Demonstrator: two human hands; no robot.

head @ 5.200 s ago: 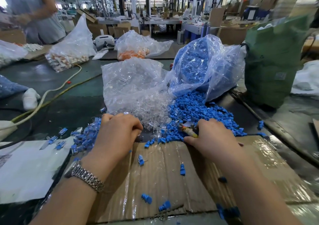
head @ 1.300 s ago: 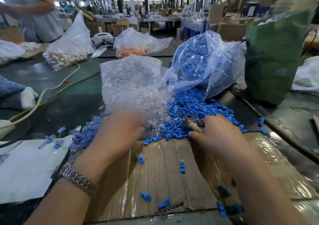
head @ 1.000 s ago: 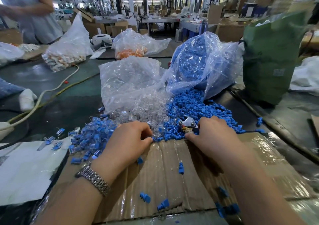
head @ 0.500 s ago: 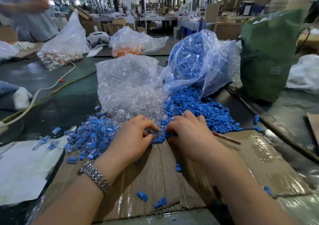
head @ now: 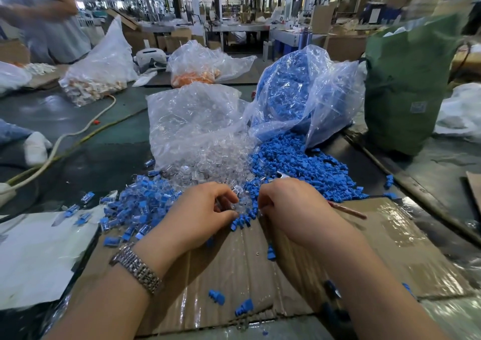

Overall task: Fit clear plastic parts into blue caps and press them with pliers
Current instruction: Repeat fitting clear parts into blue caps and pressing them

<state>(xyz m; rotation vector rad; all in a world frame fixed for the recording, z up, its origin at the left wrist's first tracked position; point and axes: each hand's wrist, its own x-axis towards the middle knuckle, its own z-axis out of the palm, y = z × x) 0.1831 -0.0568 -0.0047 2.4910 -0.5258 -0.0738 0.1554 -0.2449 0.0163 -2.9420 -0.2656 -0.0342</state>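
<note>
A heap of clear plastic parts [head: 216, 161] spills from a clear bag at the centre. Right beside it lies a heap of blue caps [head: 302, 167] from a blue-filled bag. My left hand [head: 200, 212] sits at the near edge of the clear heap, thumb and fingers curled and pinching a small clear part. My right hand [head: 294, 209] is close beside it, over the nearest blue caps. It grips the pliers [head: 348, 210]: the reddish handle sticks out to the right and the metal tip shows above the knuckles. What its fingertips touch is hidden.
Fitted blue-and-clear pieces [head: 140, 204] are piled at the left. Taped cardboard [head: 234, 274] lies under my forearms with loose blue caps on it. White paper [head: 33, 251] lies at the near left. A green sack [head: 408, 84] stands at the right. Another person [head: 44, 14] stands at the far left.
My left hand came back from the fitted pile at the left to the clear heap. My right hand shifted left to meet it, with the pliers' handle now pointing right.
</note>
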